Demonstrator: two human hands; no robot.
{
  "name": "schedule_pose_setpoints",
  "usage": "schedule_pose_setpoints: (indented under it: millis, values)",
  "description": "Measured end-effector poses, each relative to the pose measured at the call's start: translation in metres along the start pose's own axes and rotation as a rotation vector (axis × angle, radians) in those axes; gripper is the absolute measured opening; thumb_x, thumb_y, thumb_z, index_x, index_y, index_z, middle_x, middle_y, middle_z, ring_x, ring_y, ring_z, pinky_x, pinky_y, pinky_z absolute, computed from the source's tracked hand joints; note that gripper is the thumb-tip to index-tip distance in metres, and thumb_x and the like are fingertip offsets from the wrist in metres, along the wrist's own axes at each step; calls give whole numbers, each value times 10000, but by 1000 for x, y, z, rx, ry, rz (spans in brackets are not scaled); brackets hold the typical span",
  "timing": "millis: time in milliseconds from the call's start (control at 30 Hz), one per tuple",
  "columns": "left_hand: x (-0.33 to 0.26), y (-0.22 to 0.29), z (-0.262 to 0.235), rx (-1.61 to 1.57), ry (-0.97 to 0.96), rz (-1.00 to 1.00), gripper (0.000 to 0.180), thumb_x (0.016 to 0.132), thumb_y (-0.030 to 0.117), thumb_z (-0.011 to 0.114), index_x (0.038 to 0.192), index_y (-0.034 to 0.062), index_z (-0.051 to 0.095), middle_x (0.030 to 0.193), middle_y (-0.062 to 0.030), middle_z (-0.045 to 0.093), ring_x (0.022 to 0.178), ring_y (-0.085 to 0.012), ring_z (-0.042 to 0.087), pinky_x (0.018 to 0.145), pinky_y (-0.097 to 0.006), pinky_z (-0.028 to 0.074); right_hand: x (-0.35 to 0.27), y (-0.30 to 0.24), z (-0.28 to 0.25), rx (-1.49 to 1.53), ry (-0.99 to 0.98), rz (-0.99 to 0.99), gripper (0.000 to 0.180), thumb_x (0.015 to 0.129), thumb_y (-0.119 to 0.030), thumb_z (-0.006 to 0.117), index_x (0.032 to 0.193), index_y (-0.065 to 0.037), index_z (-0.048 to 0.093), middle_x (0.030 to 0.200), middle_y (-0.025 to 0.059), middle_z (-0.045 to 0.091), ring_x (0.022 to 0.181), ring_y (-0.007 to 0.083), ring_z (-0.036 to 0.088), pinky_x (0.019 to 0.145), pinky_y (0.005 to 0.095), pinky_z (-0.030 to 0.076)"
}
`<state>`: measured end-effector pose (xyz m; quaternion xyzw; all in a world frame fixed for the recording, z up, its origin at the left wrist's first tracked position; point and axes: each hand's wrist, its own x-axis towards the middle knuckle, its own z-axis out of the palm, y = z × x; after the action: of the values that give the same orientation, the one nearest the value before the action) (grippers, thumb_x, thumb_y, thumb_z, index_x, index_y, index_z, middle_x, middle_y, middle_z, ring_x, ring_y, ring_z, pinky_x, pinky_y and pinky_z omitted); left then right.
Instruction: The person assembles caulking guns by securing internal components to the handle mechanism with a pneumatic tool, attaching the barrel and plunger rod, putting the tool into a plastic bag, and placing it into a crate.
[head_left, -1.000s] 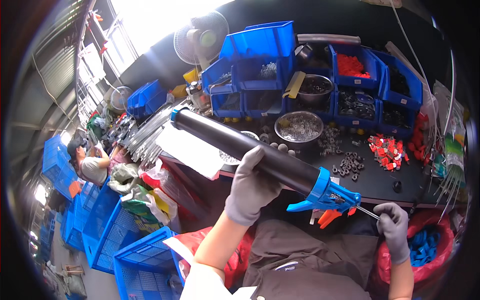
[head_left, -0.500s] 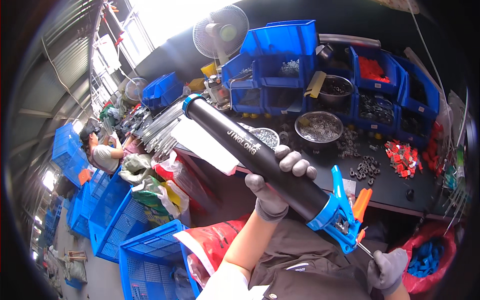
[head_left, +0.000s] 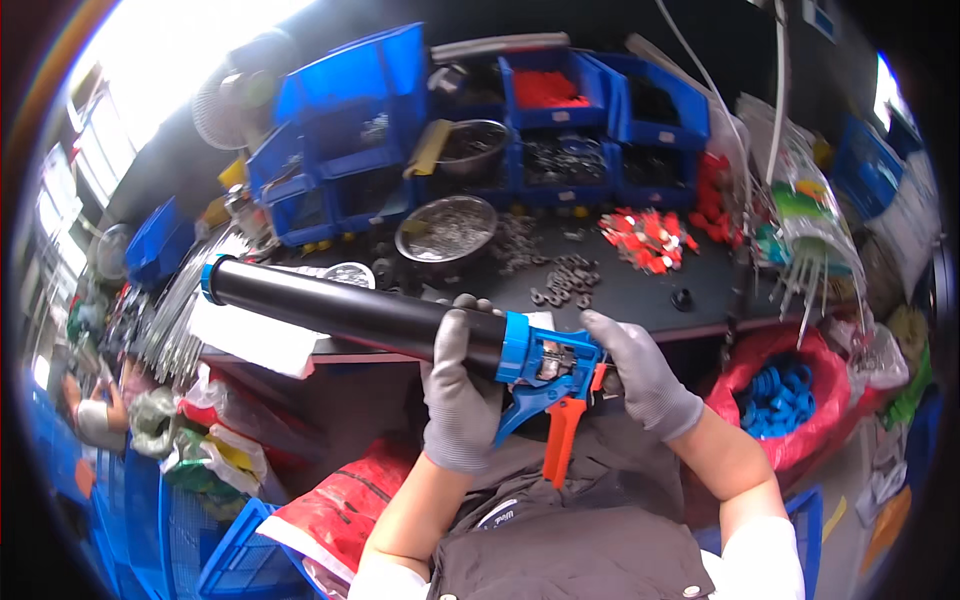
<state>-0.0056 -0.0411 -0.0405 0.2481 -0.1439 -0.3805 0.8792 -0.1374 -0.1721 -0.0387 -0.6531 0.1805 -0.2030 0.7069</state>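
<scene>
At a dark workbench (head_left: 640,302), faces a back row of stacked blue bins (head_left: 350,165), one of them full of red pieces (head_left: 548,90), with a fan (head_left: 235,110) farther left. Has on the bench top a steel bowl (head_left: 450,260) of small parts, a scatter of dark rings (head_left: 567,280) to the right of it, and, farther right, a heap of red-and-white pieces (head_left: 648,240).

Holds a caulking gun (head_left: 365,314) in the air before the bench's near edge, barrel pointed left, across a white sheet (head_left: 255,340) in this view. Grasps the black barrel with the gloved left hand (head_left: 460,405), just ahead of the blue frame (head_left: 570,362), wrapped around with the thumb on the near side and fingertips over the top. Has, beneath the frame, a blue lever (head_left: 528,408) and an orange handle (head_left: 563,440), both angled downward.

Has the gloved right hand (head_left: 648,378) at the frame's rear end, back outward; cannot tell whether clenched, loose or closed on a part there.

Wears a dark apron (head_left: 580,545). Has at the right, below the bench edge, a red sack (head_left: 820,445) of blue parts (head_left: 775,405).
</scene>
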Motion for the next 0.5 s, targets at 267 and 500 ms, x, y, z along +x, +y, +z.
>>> schedule_pose_setpoints:
  millis: [267,500]
  values:
    - [23,15,-6,494,91,379,263,911,155,707,1118,12,631,969,-32,645,886,-105,614,811,-290,504,55,52,-18,302,-157,286,561,1019,-537,376,892,-90,691,669,-7,629,506,80,519,449,242,413]
    - [33,68,-10,548,7,486,197,900,144,716,1016,31,603,927,-19,630,828,-96,596,745,-278,501,67,23,9,-67,-77,111,477,997,-465,471,1124,-40,647,757,44,633,621,140,566,589,289,455]
